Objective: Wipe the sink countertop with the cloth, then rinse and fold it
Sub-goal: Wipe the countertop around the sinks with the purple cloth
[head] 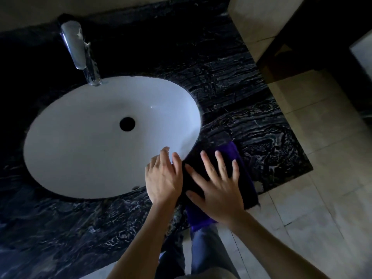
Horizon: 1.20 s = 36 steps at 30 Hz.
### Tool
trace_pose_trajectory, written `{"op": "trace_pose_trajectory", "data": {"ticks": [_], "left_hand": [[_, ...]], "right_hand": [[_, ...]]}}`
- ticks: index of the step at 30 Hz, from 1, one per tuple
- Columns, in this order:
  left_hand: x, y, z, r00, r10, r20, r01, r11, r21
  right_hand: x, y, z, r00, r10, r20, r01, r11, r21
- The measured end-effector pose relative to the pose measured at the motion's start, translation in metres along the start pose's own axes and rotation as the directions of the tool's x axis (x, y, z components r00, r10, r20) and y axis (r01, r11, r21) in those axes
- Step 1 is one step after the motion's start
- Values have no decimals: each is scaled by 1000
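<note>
With the purple cloth (237, 158) lying on the countertop (251, 117) just right of the sink (90, 137), the right hand (217, 190) presses it with 5 spread fingers while the left hand (163, 178) rests flat-fingered at its sink-side edge, so firm, even, overlapping strokes away from the sink would likely serve best.

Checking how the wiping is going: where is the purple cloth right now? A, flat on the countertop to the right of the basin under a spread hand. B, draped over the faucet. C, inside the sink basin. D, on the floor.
A: the purple cloth lies on the countertop right of the basin, under the flat right hand.
</note>
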<state>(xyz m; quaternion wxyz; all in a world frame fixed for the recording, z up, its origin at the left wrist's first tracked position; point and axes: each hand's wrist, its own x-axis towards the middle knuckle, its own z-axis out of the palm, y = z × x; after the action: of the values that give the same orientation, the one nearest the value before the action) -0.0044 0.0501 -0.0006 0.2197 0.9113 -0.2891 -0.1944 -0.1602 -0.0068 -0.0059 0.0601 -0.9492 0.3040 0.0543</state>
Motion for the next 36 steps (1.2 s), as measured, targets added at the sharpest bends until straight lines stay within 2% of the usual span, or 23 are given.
{"op": "trace_pose_trajectory", "data": {"ticks": [3,7,10,12,14,19,21,23,30,33,36], "left_hand": [[0,-2,-1,1000,16,19,-17,999,49],[0,5,-3,997,20,78,-30,992,123],[1,9,-3,997,6,82,-19,986,165],[1,11,-4,997,25,71,-35,989,145],[-1,11,-4,998,42,50,-48,992,115],[-2,10,-3,999,46,14,-47,996,80],[-2,8,-3,999,48,12,-48,995,87],[-2,6,-1,999,47,6,-47,995,93],[-1,6,0,998,60,20,-62,990,127],[-1,8,-1,998,53,19,-55,992,111],[-3,5,-3,998,60,11,-60,996,69]], "right_hand": [[34,34,-6,1000,7,-30,-7,1000,-6],[115,100,-20,989,145,-38,-145,989,1],[158,123,-26,971,240,-20,-240,971,21],[159,116,-24,962,270,-48,-269,963,29],[139,94,-20,969,241,-53,-238,970,44],[36,24,-7,996,-30,-84,34,998,48],[14,19,-4,994,-96,-58,99,994,47],[27,35,-7,992,-124,-30,125,991,41],[148,101,-23,984,173,-35,-173,985,11],[132,81,-18,978,203,-54,-203,979,7],[69,37,-10,983,164,-86,-161,986,34]]}}
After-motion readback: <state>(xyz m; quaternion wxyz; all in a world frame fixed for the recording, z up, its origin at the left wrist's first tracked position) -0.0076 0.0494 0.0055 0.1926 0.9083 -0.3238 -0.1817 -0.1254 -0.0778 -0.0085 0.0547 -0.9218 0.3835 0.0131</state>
